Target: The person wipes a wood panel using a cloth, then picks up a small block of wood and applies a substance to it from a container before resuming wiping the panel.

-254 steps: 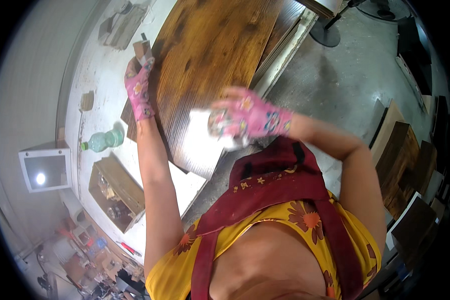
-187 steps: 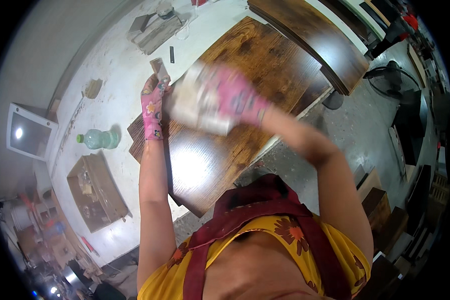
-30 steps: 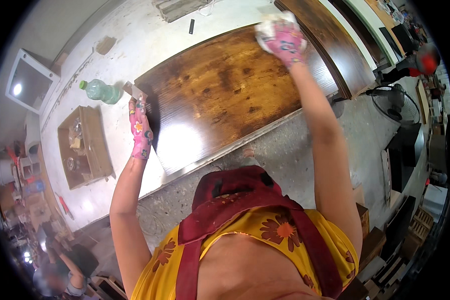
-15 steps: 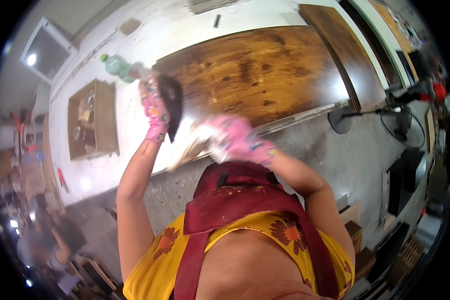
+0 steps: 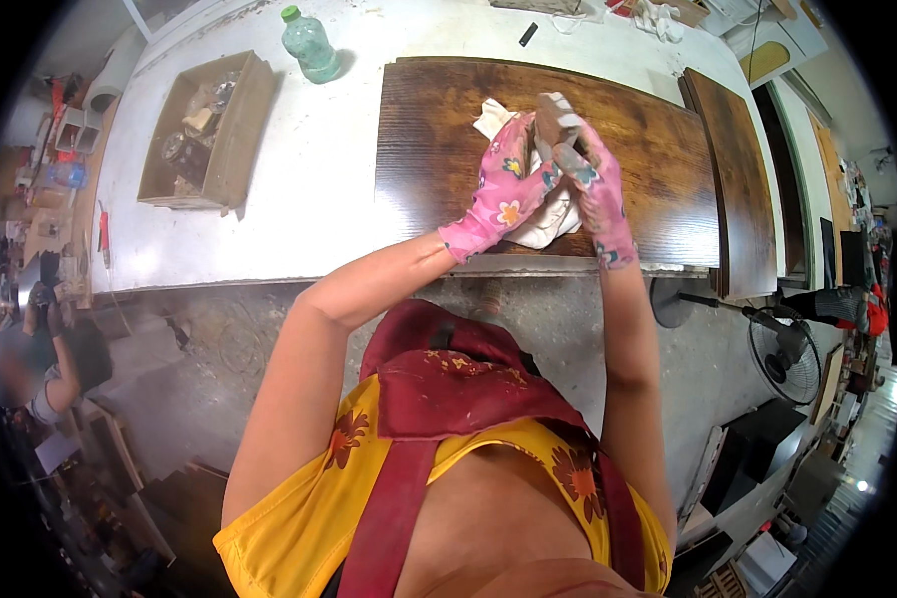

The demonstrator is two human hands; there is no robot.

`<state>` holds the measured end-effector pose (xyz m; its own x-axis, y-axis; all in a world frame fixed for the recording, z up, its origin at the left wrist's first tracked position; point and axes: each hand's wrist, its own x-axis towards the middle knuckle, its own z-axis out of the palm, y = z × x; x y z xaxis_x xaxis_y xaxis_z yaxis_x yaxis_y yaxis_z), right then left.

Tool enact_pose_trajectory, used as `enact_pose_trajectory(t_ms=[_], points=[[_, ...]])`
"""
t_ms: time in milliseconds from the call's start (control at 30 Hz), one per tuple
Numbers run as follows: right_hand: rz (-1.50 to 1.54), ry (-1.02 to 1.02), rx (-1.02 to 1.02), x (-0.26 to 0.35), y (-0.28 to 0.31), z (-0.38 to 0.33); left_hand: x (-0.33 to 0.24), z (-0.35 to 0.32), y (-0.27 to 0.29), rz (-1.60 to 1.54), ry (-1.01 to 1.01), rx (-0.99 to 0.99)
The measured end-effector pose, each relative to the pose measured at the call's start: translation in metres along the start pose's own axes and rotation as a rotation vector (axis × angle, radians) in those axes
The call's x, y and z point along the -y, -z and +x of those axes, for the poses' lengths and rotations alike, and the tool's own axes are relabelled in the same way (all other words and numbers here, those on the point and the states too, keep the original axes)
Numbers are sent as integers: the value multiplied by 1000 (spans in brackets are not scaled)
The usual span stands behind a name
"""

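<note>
We hold both hands together above the near part of a dark stained wooden board (image 5: pixel 439 149) that lies flat on the white worktop (image 5: pixel 309 199). Both hands wear pink flowered gloves. The left hand (image 5: pixel 503 194) is closed around a white cloth (image 5: pixel 543 214), which bunches between the two palms and hangs down toward the board. The right hand (image 5: pixel 588 184) is closed on a small brownish block (image 5: pixel 556 112), which stands up above the fingers; we cannot tell what the block is made of. A further fold of the cloth shows behind the left hand, over the board.

A second dark board (image 5: pixel 743 179) lies just beside the first, at its right end.

Containers:
- An open cardboard box (image 5: pixel 244 130) stands on the worktop, well to the left of the board. It holds mixed small items, too small to identify.
- A green plastic bottle (image 5: pixel 309 45) with a green cap lies on its side at the far edge of the worktop, near the box. Its contents cannot be determined.

A standing fan (image 5: pixel 792 349) is on the floor at the right. Another person (image 5: pixel 30 369) is at the far left.
</note>
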<state>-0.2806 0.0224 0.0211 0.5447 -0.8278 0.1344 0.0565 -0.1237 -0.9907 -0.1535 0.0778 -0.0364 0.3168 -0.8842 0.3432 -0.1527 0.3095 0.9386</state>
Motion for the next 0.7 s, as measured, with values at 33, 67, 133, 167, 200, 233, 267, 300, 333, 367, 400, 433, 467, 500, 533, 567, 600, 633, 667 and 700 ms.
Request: enact_pose_trajectory(t_ms=[33, 67, 133, 167, 200, 233, 267, 300, 333, 367, 400, 433, 467, 500, 533, 567, 600, 633, 667, 700], points=[[140, -25, 43, -4, 2, 3, 3, -1, 0, 83, 1, 8], [181, -48, 20, -5, 5, 4, 7, -2, 1, 167, 3, 13], [263, -106, -19, -9, 16, 6, -23, -5, 3, 498, -122, 14], [183, -110, -123, -7, 21, 5, -36, -2, 8, 523, -126, 176], [391, -109, -190, -13, 30, 9, -50, -2, 16, 547, -123, 337], [309, -68, -139, -6, 28, 11, -39, -16, 18, 541, -333, 277], [229, -25, -87, 3, 25, 12, -30, -26, 16, 532, -419, 306], [95, -27, -14, 18, 12, 12, -24, -33, 13, 535, -434, 372], [-32, -24, 64, 30, -4, 11, -21, -41, 12, 542, -445, 440], [-255, 0, 152, 35, -23, 8, -26, -48, 14, 538, -437, 434], [-566, 130, 250, 39, -44, 6, -30, -51, 14, 529, -434, 429], [-693, 151, 422, 50, -69, 6, -5, -60, -1, -18, -147, 437], [-820, 176, 589, 56, -92, 5, 22, -68, -16, -590, 99, 336], [-882, 232, 671, 56, -111, 4, 39, -71, -32, -1379, 422, 150], [-939, 276, 744, 51, -122, 2, 13, -64, -14, -1782, 679, 229], [-1001, 296, 773, 45, -128, 0, -20, -55, 5, -2142, 1034, 219], [-969, 337, 852, 50, -141, 1, -13, -61, 5, -2175, 987, 180], [-941, 385, 860, 46, -146, 1, -9, -63, 1, -2211, 954, 160], [-911, 432, 867, 41, -150, 0, -5, -70, 2, -2175, 936, 124], [-937, 418, 919, 39, -152, 1, -11, -72, 9, -2140, 915, 89]])
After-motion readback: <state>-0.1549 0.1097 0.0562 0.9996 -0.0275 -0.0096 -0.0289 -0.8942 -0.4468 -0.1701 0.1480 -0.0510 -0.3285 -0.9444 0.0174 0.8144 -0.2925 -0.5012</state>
